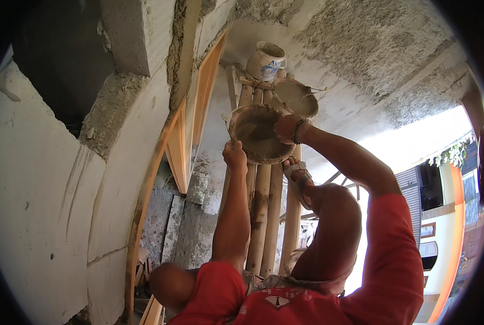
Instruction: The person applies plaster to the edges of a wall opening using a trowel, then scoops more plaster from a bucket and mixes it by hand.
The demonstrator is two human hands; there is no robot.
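Note:
A round bucket with wet grey mortar in it is in front of me, above bamboo poles. My left hand is closed on its near left rim, with the thumb up along the side. At its right rim my right hand, with a dark bracelet at the wrist, is curled closed. Its fingertips are hidden, but it appears to grip that rim. Just behind, a second round bucket holds smoother grey mortar and has a thin wire handle. A white pail crusted with mortar stands farther back.
Bamboo poles form a narrow platform under my sandalled foot. On the left rises a pale block wall with a dark opening and a wooden frame. A rough plastered wall lies beyond. Bright open space is at the right.

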